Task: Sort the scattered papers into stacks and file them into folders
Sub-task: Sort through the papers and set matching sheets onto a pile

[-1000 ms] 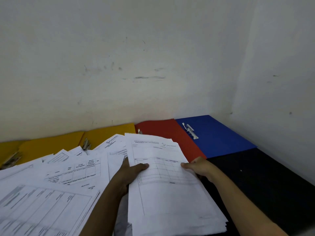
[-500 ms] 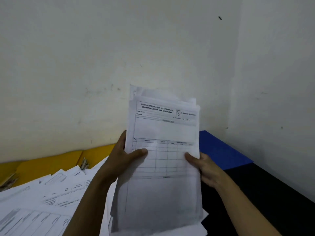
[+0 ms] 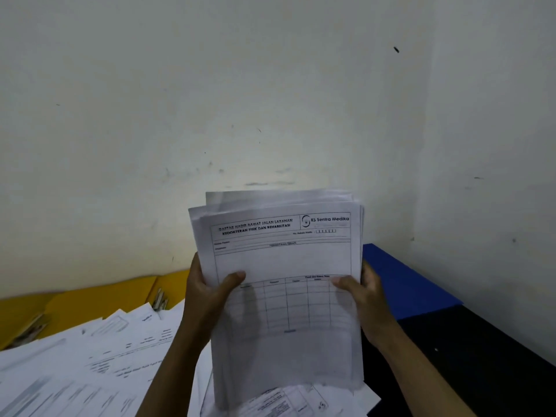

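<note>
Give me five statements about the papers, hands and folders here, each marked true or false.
1. Both hands hold the stack of papers upright. True.
2. The left hand is empty. False: it grips the stack's left edge.
3. The right hand grips the stack's right edge. True.
4. The blue folder lies left of the stack. False: it lies right.
5. Loose papers lie scattered at lower left. True.
</note>
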